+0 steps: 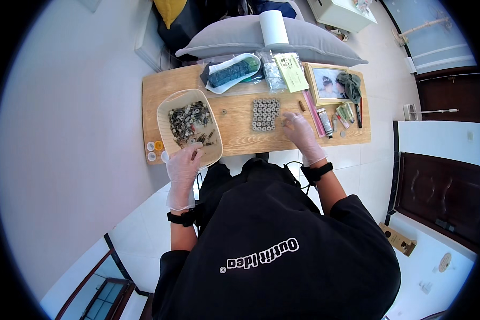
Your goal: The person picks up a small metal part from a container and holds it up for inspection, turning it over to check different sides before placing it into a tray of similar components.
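One small brown piece [194, 155] shows between the nearly closed fingers of the left hand [183, 168] (whether gripped, I cannot tell), at six o'clock on the cream basket [214, 150] of small parts [189, 118]. The right hand [302, 136] curls its fingers, slightly apart, at four o'clock from the block of grey cylinders [265, 114]; whether they hold anything is unclear. White lettering [260, 256] crosses the black shirt [309, 226]; print on a pale-green card [292, 72] at one o'clock from the block is too small to read. A grey cushion [229, 40] edges the wooden bench [237, 125] at twelve.
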A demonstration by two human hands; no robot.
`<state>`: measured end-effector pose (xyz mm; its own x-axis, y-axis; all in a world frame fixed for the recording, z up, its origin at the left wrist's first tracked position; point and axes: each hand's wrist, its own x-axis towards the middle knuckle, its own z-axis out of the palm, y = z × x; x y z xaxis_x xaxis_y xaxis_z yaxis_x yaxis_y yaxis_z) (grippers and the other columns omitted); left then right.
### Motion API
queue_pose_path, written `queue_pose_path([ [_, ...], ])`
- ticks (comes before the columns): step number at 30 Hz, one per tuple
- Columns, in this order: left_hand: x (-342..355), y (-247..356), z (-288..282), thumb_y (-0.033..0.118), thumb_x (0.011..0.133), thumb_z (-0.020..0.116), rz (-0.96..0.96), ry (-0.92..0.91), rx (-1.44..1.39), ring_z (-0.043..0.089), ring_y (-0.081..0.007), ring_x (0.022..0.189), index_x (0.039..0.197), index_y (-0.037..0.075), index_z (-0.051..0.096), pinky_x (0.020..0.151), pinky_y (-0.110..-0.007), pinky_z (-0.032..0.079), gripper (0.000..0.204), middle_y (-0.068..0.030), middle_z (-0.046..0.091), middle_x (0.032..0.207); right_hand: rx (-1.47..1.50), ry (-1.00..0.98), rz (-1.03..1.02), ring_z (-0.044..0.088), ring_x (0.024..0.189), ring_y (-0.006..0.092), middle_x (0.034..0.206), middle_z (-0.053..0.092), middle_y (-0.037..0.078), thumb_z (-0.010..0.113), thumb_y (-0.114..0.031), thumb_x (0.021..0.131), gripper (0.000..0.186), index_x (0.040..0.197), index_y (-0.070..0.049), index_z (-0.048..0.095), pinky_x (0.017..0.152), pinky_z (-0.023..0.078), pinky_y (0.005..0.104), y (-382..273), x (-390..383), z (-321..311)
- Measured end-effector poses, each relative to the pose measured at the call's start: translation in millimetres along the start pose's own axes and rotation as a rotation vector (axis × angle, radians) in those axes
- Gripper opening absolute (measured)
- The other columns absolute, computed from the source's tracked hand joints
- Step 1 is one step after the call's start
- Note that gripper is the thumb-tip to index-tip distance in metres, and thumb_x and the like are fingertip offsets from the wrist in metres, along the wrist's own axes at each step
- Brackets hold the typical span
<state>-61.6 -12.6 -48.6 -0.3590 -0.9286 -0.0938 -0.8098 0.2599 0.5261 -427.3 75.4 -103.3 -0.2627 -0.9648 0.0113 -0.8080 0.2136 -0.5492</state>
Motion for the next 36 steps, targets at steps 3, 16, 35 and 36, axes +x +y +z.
queue_pose_path([
  [3,-1,-1,1,0.031,0.083,0.069,0.010,0.017,-0.012,0.067,-0.0253,0.077,0.099,0.021,0.072,0.074,-0.036,0.050,0.019,-0.0031,0.071,0.082,0.143,0.051,0.084,0.066,0.092,0.0311,0.098,0.066,0.016,0.070,-0.013,0.079,0.032,0.110,-0.004,0.065,0.078,0.053,0.0390,2,-6,0],
  [16,-1,-3,2,0.030,0.083,0.069,0.036,0.038,-0.005,0.066,-0.0249,0.075,0.099,0.022,0.072,0.073,-0.036,0.049,0.019,-0.0030,0.070,0.081,0.078,0.066,0.124,0.067,0.075,0.0271,0.083,0.067,0.014,0.076,-0.020,0.077,0.021,0.090,-0.004,0.071,0.069,0.053,0.0358,-12,6,11],
  [35,-4,-7,4,0.029,0.085,0.063,0.115,0.131,-0.021,0.067,-0.0239,0.077,0.097,0.019,0.071,0.072,-0.038,0.049,0.017,-0.0020,0.070,0.082,0.218,0.120,-0.217,0.065,0.079,0.0220,0.088,0.066,0.010,0.074,-0.013,0.079,0.017,0.094,-0.006,0.070,0.074,0.052,0.0317,-150,49,-55],
  [36,-4,-7,4,0.029,0.085,0.063,0.121,0.138,-0.024,0.067,-0.0240,0.077,0.097,0.019,0.071,0.072,-0.039,0.049,0.017,-0.0021,0.070,0.082,0.188,0.045,-0.291,0.065,0.081,0.0218,0.089,0.066,0.010,0.073,-0.014,0.080,0.017,0.095,-0.006,0.070,0.074,0.052,0.0315,-168,56,-51],
])
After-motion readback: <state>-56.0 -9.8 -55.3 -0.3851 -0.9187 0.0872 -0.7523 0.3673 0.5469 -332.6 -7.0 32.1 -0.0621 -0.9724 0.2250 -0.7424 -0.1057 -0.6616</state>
